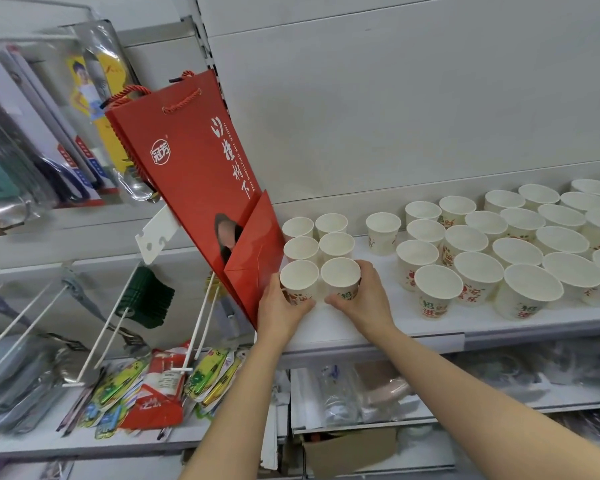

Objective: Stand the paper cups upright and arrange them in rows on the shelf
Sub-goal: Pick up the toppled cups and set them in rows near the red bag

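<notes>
white paper cups (437,287) with red print stand upright and empty on the shelf (378,332) at centre right; left hand (281,306) and right hand (364,299) each grip one front cup.

The red gift bag (201,168) says "UNDER THE HAWTHORN TREE" next to big white Chinese characters, plus a round white "冠芳" logo. Paper cups (437,292) have red print like "招", too small otherwise.
</notes>
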A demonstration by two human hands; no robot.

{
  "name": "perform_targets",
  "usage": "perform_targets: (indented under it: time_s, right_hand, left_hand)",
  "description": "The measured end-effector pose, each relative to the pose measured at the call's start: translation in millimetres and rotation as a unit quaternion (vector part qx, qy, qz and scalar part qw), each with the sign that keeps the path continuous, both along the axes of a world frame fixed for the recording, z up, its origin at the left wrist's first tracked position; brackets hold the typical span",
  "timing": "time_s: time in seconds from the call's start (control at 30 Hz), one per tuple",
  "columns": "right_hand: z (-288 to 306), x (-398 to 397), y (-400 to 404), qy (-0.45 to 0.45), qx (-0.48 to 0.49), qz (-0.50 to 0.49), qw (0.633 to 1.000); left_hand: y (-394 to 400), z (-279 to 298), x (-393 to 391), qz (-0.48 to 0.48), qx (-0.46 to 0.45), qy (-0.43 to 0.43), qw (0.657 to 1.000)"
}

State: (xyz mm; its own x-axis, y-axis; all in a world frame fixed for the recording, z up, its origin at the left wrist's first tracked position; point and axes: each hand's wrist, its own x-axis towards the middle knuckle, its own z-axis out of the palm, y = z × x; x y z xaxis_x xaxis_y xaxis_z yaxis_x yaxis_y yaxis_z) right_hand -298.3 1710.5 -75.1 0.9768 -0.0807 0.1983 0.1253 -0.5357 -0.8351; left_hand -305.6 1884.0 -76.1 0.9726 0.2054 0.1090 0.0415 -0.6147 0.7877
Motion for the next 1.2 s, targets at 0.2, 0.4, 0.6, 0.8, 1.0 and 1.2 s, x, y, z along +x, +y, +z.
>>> perform_targets:
  time_s: [0.2, 0.4, 0.6, 0.8, 1.0, 1.2]
  right_hand:
    - [6.7, -12.7, -5.4, 0.028, 0.017, -0.02, 0.999]
    - [22.3, -84.2, -54.4, -0.102, -0.051, -0.03, 0.993]
    - [17.2, -114.6, -128.6, -0.142, -0.107, -0.079, 0.981]
    - [38.4, -76.8, -190.8, -0.203, -0.283, -0.137, 0.927]
    - [59.6, -36.8, -203.8, -0.021, -0.448, -0.129, 0.884]
    - [61.7, -17.1, -201.9, 0.031, -0.499, -0.114, 0.859]
  left_hand:
    - [3.7, 3.9, -7.3, -0.014, -0.015, -0.004, 1.0]
    - [-49.4, 29.5, -71.0, 0.193, 0.05, -0.153, 0.968]
    - [-134.6, 31.9, -94.2, 0.154, 0.043, -0.244, 0.956]
    - [-205.0, 25.7, -63.2, -0.029, -0.011, -0.104, 0.994]
    - [-222.6, 25.9, -35.9, -0.004, -0.03, -0.055, 0.998]
    - [-194.0, 32.7, -70.5, 0.05, -0.079, -0.14, 0.986]
